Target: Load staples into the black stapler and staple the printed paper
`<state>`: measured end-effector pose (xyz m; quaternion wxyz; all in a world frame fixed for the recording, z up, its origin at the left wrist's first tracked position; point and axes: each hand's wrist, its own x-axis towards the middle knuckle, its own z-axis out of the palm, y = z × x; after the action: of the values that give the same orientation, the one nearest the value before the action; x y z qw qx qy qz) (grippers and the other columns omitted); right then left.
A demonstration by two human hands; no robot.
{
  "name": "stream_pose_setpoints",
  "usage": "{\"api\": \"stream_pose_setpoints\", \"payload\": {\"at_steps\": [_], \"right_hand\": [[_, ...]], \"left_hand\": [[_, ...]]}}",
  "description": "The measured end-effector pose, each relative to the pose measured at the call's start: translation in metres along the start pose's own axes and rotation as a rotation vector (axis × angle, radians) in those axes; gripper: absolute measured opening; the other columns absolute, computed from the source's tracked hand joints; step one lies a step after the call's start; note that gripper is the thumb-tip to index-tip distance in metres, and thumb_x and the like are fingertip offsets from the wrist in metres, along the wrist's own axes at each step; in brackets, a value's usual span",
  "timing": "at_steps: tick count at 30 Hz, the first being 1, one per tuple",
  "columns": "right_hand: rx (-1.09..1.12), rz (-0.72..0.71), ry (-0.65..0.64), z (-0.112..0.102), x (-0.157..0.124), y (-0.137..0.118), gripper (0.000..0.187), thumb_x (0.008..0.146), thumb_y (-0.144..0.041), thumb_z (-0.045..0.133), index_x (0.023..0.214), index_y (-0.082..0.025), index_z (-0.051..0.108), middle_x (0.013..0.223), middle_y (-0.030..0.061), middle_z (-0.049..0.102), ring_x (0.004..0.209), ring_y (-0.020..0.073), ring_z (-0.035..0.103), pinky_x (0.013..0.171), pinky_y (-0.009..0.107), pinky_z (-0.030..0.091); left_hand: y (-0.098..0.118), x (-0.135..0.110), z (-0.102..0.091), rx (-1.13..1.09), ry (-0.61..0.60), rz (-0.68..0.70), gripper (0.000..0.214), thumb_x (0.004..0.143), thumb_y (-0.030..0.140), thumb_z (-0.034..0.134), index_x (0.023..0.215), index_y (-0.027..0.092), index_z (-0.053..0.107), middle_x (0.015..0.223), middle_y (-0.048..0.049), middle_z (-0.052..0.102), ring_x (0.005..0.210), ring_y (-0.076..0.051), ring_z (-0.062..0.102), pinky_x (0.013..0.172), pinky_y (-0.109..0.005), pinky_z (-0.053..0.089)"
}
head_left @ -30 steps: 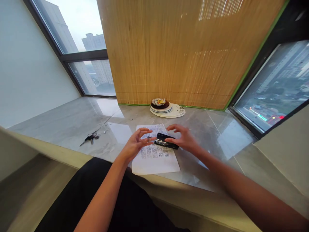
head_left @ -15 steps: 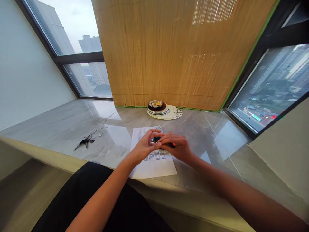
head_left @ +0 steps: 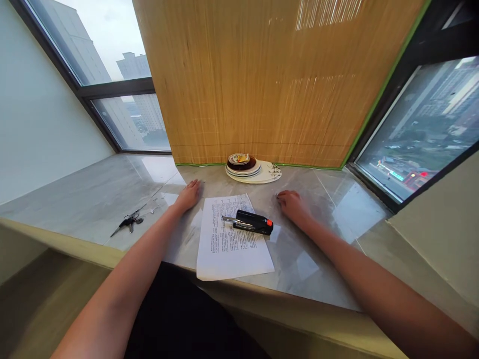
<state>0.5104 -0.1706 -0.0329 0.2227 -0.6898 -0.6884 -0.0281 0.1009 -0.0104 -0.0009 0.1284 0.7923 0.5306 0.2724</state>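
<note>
the one sheet of paper (head_left: pixel 229 247) carries dense lines of small black print, too fine to read. it is plain white and lies flat on the stone counter (head_left: pixel 105 192), with its near edge at the counter's front lip. the one stapler (head_left: pixel 251 222) lies across the sheet's upper right part and its right end reaches past the paper's edge. it is a long, low black body, smooth like plastic, with an orange-red spot at the right end and a thin silver metal tongue sticking out at the left. any marking on it is too small to tell.

the left hand (head_left: pixel 189 194) lies flat and released, palm down on the counter just beside the sheet's top left corner, grasping nothing. the right hand (head_left: pixel 292 204) rests on the counter to the right of the stapler, near it but apart. its fingers are loosely curled and it also grasps nothing. both forearms are bare.

the counter is polished grey stone with pale veins and bright reflections. one bunch of dark metal keys (head_left: pixel 129 220) lies to the left, well apart from the paper. at the back stands one stack of round plates (head_left: pixel 250 169): a wide white one at the bottom, smaller white ones, a dark brown one, and a small patterned dish on top. their exact number cannot be told. behind them hangs one woven bamboo blind (head_left: pixel 262 75), ribbed and straw-coloured, edged with green tape (head_left: pixel 318 168). two windows (head_left: pixel 112 75) flank it.
</note>
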Motion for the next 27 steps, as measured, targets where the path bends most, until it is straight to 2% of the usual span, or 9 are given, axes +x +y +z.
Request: {"api": "stream_pose_setpoints", "payload": {"at_steps": [5,9,13,17,20,22,24,25,27], "right_hand": [[-0.044,0.001,-0.034,0.001,0.001,-0.001,0.034,0.093,-0.010,0.052,0.115,-0.013,0.078,0.133,0.0135,0.073,0.121,0.0267,0.065,0.110,0.037,0.047],[-0.042,-0.012,-0.059,0.000,0.001,0.000,0.046,0.084,0.000,0.049,0.118,-0.012,0.076,0.136,0.0126,0.072,0.123,0.0264,0.064,0.111,0.037,0.047],[-0.007,-0.042,-0.050,0.000,0.003,0.000,0.037,0.079,0.001,0.054,0.105,-0.010,0.078,0.131,0.0153,0.074,0.117,0.0268,0.067,0.109,0.037,0.048],[0.052,-0.017,0.090,-0.003,0.003,-0.005,0.036,0.087,-0.004,0.051,0.111,-0.011,0.077,0.132,0.0182,0.073,0.121,0.0288,0.066,0.111,0.044,0.048],[0.124,-0.038,0.208,-0.007,-0.004,-0.026,0.034,0.098,-0.015,0.049,0.120,-0.014,0.075,0.131,0.0165,0.073,0.124,0.0291,0.065,0.112,0.049,0.048],[0.227,-0.143,0.211,-0.008,-0.013,-0.048,0.028,0.102,-0.025,0.053,0.114,-0.018,0.077,0.123,0.0117,0.077,0.118,0.0259,0.069,0.108,0.044,0.052],[0.401,-0.326,0.140,-0.008,-0.023,-0.071,0.025,0.101,-0.034,0.060,0.112,-0.021,0.078,0.117,0.0088,0.080,0.112,0.0240,0.072,0.103,0.040,0.055],[0.479,-0.418,0.092,-0.006,-0.029,-0.081,0.027,0.099,-0.037,0.064,0.118,-0.022,0.077,0.118,0.0089,0.079,0.112,0.0245,0.072,0.102,0.040,0.056],[0.552,-0.532,0.007,-0.002,-0.037,-0.094,0.044,0.095,-0.038,0.071,0.137,-0.022,0.068,0.128,0.0115,0.076,0.117,0.0276,0.070,0.104,0.043,0.055]], "left_hand": [[-0.009,-0.004,0.006,0.058,-0.117,-0.018,0.036,0.102,0.038,0.065,0.132,0.019,0.064,0.135,-0.0117,0.064,0.114,-0.025,0.067,0.097,-0.047,0.059],[-0.010,-0.013,0.002,0.057,-0.108,-0.064,0.035,0.101,0.038,0.065,0.131,0.019,0.064,0.134,-0.0115,0.065,0.114,-0.025,0.067,0.097,-0.046,0.059],[-0.006,-0.019,-0.007,-0.033,-0.018,-0.108,0.027,0.100,0.036,0.068,0.119,0.017,0.069,0.124,-0.0103,0.069,0.111,-0.024,0.068,0.097,-0.045,0.058],[0.004,-0.025,-0.024,-0.238,0.154,-0.143,0.009,0.084,0.024,0.078,0.087,0.015,0.077,0.087,-0.0090,0.076,0.093,-0.026,0.072,0.092,-0.039,0.054],[0.017,-0.037,-0.034,-0.465,0.238,-0.140,0.019,0.079,0.028,0.078,0.093,0.015,0.079,0.080,-0.0055,0.075,0.073,-0.020,0.069,0.077,-0.034,0.054],[0.029,-0.046,-0.035,-0.621,0.240,-0.110,0.029,0.078,0.035,0.080,0.098,0.015,0.078,0.086,-0.0056,0.075,0.071,-0.017,0.068,0.074,-0.032,0.055],[0.042,-0.054,-0.031,-0.752,0.211,-0.076,0.035,0.075,0.042,0.083,0.097,0.016,0.077,0.091,-0.0067,0.075,0.078,-0.017,0.070,0.076,-0.031,0.057],[0.048,-0.058,-0.028,-0.806,0.191,-0.062,0.037,0.074,0.045,0.085,0.096,0.016,0.076,0.091,-0.0070,0.075,0.081,-0.017,0.071,0.078,-0.032,0.058],[0.061,-0.067,-0.019,-0.891,0.143,-0.037,0.039,0.072,0.047,0.087,0.093,0.016,0.074,0.090,-0.0069,0.075,0.084,-0.019,0.073,0.081,-0.033,0.060]]}}
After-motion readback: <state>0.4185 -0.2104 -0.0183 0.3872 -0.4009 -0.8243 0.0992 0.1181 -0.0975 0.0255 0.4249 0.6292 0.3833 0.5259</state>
